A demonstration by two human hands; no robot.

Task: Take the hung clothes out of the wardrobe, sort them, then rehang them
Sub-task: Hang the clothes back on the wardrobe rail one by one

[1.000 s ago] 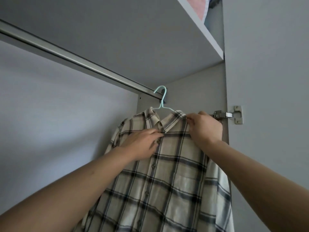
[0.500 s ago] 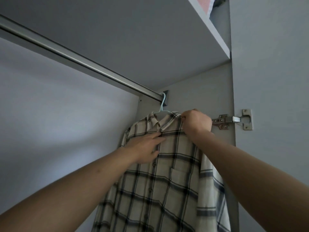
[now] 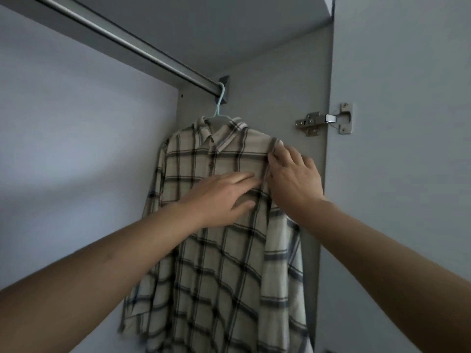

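A cream shirt with dark checks (image 3: 204,263) hangs on a pale blue hanger (image 3: 219,108). The hanger's hook sits over the right end of the metal wardrobe rail (image 3: 132,47). My left hand (image 3: 224,194) lies flat on the shirt's chest with straight fingers. My right hand (image 3: 293,174) is at the shirt's right shoulder seam, and its thumb and fingertips pinch the fabric there.
The wardrobe's grey back wall (image 3: 76,123) fills the left. Its side panel (image 3: 280,85) stands just right of the shirt. A metal door hinge (image 3: 323,121) joins the panel to the open door (image 3: 407,149). A shelf's underside (image 3: 229,26) runs above the rail.
The hanger's hook went onto the rail. My left hand slid from the collar down to the chest. My right hand moved from the hanger's shoulder down to the sleeve seam.
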